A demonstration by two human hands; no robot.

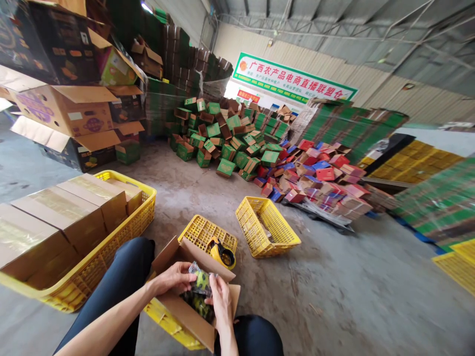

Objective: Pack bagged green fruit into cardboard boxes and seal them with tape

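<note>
Between my two hands is a small clear plastic packet (202, 281) with yellow-green and dark contents; what exactly is inside I cannot make out. My left hand (177, 278) pinches its left edge, and my right hand (219, 296) grips its right side. Both are over an open cardboard box (181, 311), whose flaps stand up. More dark and green packets (200, 305) lie inside the box, partly hidden by my hands. A yellow tape dispenser (221, 253) rests just behind the box on an upturned yellow crate (202, 231).
At left, a long yellow basket (148, 202) holds several taped cartons (85, 198). Another yellow basket (282, 230) stands on the floor ahead. Farther back are heaps of green boxes (226, 167) and red and blue boxes (325, 174). Large cartons (70, 109) are stacked at upper left.
</note>
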